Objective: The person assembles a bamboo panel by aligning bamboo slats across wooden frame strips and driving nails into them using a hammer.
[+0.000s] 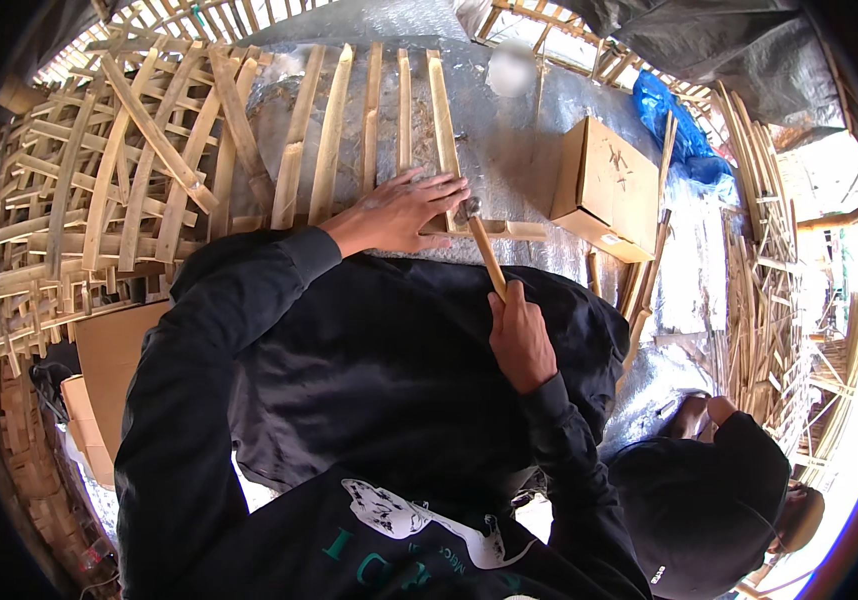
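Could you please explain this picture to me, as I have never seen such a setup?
There is no machine here: someone works bare-handed, seen from above by a wide fisheye camera worn on the head, so straight edges look bent. The left hand lies spread at the near ends of some wooden strips, set side by side on a silvery sheet. The right hand grips a hammer, its head close to the left hand. A lattice lies to the left, a box stands to the right, and a co-worker is at lower right.
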The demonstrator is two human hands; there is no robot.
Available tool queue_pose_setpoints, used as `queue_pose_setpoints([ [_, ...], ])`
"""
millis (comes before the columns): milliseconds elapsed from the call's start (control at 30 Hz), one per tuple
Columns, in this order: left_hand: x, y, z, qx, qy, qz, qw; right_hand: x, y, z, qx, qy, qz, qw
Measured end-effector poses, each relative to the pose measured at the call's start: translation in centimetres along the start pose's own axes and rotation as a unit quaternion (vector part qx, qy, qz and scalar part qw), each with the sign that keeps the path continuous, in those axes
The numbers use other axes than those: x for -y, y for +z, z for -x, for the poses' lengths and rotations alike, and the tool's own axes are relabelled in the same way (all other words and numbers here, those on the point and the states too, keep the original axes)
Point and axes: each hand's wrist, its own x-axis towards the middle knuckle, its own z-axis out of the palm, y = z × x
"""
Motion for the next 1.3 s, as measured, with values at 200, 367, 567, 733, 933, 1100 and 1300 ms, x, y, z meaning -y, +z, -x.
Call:
queue_pose_setpoints([
  [200,-0.2,-0.3,0.2,0.011,-0.011,-0.010,1.000,0.9,0.2,0.1,-0.057,0.053,-0.089,0.993],
  [367,-0.2,-0.6,0.2,-0.010,-0.009,0.014,1.000,0.4,-0.3,-0.4,-0.026,0.006,-0.015,1.000],
  [567,-0.3,-0.5,-0.1,-0.016,0.001,0.013,1.000,0.8,0.3,-0.1,-0.057,0.048,-0.076,0.994],
  [733,0.1,-0.6,0.4,0.009,-0.016,-0.006,1.000,1.7,-1.5,-0.6,-0.045,-0.005,-0.043,0.998],
  [933,-0.1,-0.2,0.1,-0.018,-0.001,0.028,0.999,0.6,0.1,-0.3,-0.051,0.059,-0.053,0.996],
  [1100,-0.3,-0.4,0.4,0.016,-0.024,0.018,0.999,1.6,-1.2,-0.9,-0.055,0.026,-0.057,0.997],
  [1300,-0.5,-0.6,-0.2,-0.002,-0.005,0.026,1.000,-0.5,0.4,0.0,-0.010,0.016,0.003,1.000],
])
